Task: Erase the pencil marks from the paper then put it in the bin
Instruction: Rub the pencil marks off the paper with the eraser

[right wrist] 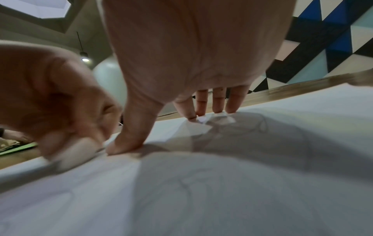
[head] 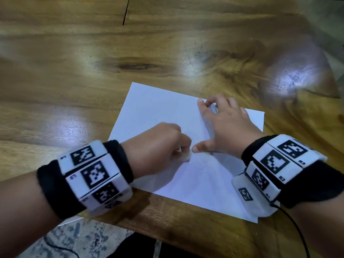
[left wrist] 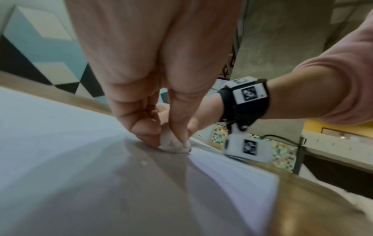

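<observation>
Setting: a person works at a wooden surface point(head: 167, 43), seen from a head camera and two wrist cameras.

Paper: one white sheet of paper point(head: 160, 107) lies flat on the surface, near its front edge, at a slant to it. Faint pencil marks point(right wrist: 260, 123) show in the right wrist view, near the fingertips and lower down the sheet.

Left hand: the left hand point(head: 160, 146) is curled round a small white eraser point(left wrist: 171, 143), pinching it between thumb and fingers. The eraser's tip touches the paper just beside the right thumb.

Right hand: the right hand point(head: 223, 125) is spread flat, fingers straight and apart, with thumb and fingertips pressing the sheet down. It holds nothing.

Bin: none can be seen in any view.

Stage: erasing looks under way; some marks remain, so binning is not yet due.

How the paper will handle: judged thin, light and limp. It would likely slide or wrinkle under rubbing unless pinned close to the eraser, and could tear if rubbed hard.

Where to take hold: probably at a free edge or corner, such as the one overhanging near the front of the surface, pinched between thumb and fingers.
</observation>
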`<state>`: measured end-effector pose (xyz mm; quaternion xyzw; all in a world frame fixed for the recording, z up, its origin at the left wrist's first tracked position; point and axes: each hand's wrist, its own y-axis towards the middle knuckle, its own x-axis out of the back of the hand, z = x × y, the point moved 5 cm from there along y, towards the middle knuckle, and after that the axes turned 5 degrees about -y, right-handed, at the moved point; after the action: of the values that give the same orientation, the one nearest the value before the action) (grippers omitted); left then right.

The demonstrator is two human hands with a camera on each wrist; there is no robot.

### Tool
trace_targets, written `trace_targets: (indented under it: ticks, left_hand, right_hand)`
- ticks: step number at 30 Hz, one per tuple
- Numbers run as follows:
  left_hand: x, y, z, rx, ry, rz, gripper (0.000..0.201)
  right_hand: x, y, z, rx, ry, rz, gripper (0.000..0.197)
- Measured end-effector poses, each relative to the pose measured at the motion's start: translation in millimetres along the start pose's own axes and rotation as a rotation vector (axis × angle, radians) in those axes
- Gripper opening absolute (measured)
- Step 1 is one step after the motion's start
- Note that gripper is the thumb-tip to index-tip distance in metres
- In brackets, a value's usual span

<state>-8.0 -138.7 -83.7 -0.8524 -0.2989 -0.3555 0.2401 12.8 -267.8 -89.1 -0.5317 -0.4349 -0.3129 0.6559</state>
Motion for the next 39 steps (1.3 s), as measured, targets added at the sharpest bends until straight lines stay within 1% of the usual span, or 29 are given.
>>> trace_targets:
  ticks: [2,4,5,7,9,10,12,13,15,17,18,20,22,23,24,26,28,29,30,31,33,34,35,36,37,39]
  left_hand:
    - [-12.2,-18.3,-5.5,-0.012,-0.011,0.074,0.014]
    - [-20.3,-29.4,-8.0,0.002,-0.023,0.132,0.011]
    - [-19.3,-28.0,-7.4,0.005,-0.022,0.138,0.009]
    - [-10.1,-13.7,-5.3,-0.003,-0.003,0.117,0.008]
    - [3.6,7.4,-3.0,-0.012,0.033,0.034,0.005]
    - [8.5,14.9,-2.1,-0.004,0.043,-0.001,0.008]
    - [7.0,16.6,-0.5,0.008,0.037,-0.018,0.011]
    - [3.0,9.4,-2.3,0.001,0.031,-0.012,0.010]
    - [-11.9,-12.8,-7.8,-0.006,0.021,0.062,0.011]
    - [-22.9,-27.2,-8.7,0.030,0.021,0.153,0.003]
    - [-21.7,-26.7,-7.2,0.043,0.012,0.161,0.003]
    - [-9.8,-12.1,-4.3,0.046,0.006,0.123,0.005]
    - [6.8,8.0,-4.0,0.045,0.043,0.011,0.003]
    - [10.8,14.3,-2.7,0.054,0.059,-0.024,0.006]
    - [11.0,16.9,-1.7,0.059,0.063,-0.027,0.009]
    - [7.1,5.6,-4.8,0.044,0.023,-0.001,0.015]
    - [-4.1,-10.4,-8.8,0.023,0.041,0.063,0.020]
    - [-11.7,-16.8,-8.8,0.045,0.060,0.110,0.016]
    - [-18.8,-20.6,-4.4,0.096,0.009,0.130,0.011]
    - [-22.4,-22.6,0.6,0.156,-0.059,0.127,0.010]
    - [-29.4,-28.5,6.8,0.089,0.099,0.074,0.006]
    - [-29.3,-26.6,10.0,0.095,0.133,0.058,0.004]
    - [-29.5,-27.4,8.9,0.076,0.166,0.063,0.006]
    - [-29.3,-27.4,2.4,0.034,0.157,0.108,0.006]
    - [-23.5,-23.3,-2.7,0.058,0.113,0.149,0.006]
    - [-8.8,-13.1,-9.2,0.090,0.053,0.176,0.009]
  right_hand:
    - [-0.5,-0.3,-0.7,0.004,0.001,-0.003,0.112]
    - [-0.7,-0.4,-1.6,0.006,-0.001,-0.010,0.112]
    - [-0.6,-0.4,-1.6,0.007,-0.005,-0.012,0.112]
    - [-0.8,-0.1,-1.0,0.008,-0.020,-0.012,0.112]
    - [-1.1,0.9,-0.9,0.009,-0.030,-0.013,0.112]
    - [-1.0,1.3,-1.0,0.009,-0.031,-0.016,0.112]
    - [-1.2,2.0,-1.2,0.008,-0.035,-0.016,0.113]
    - [-1.4,2.3,-1.0,0.007,-0.039,-0.014,0.113]
    - [-1.5,2.5,-0.6,0.009,-0.053,-0.014,0.113]
    - [-1.3,2.1,0.3,0.009,-0.063,-0.018,0.113]
    - [-1.0,2.0,0.2,0.008,-0.064,-0.018,0.113]
    - [-0.7,1.9,0.3,0.005,-0.063,-0.017,0.113]
    - [-0.2,2.0,0.4,0.006,-0.057,-0.021,0.113]
    - [-0.2,2.2,0.5,0.008,-0.054,-0.022,0.113]
    - [0.0,2.3,0.6,0.010,-0.051,-0.023,0.113]
    - [0.3,1.9,0.4,0.011,-0.045,-0.023,0.113]
    - [0.4,1.0,0.6,0.016,-0.046,-0.024,0.113]
    - [0.3,0.8,1.1,0.018,-0.045,-0.025,0.113]
    - [0.9,0.5,1.7,0.021,-0.039,-0.026,0.112]
    - [1.4,0.0,2.0,0.025,-0.029,-0.024,0.112]
    - [2.7,-2.1,-0.5,0.032,0.010,-0.013,0.110]
    - [3.1,-3.5,-3.5,0.032,0.043,-0.006,0.109]
    - [3.4,-5.3,-7.4,0.029,0.080,0.001,0.107]
    - [3.5,-7.5,-11.4,0.025,0.110,0.008,0.106]
    - [3.6,-9.5,-14.8,0.025,0.125,0.011,0.104]
    - [3.3,-12.0,-18.0,0.036,0.123,0.014,0.104]
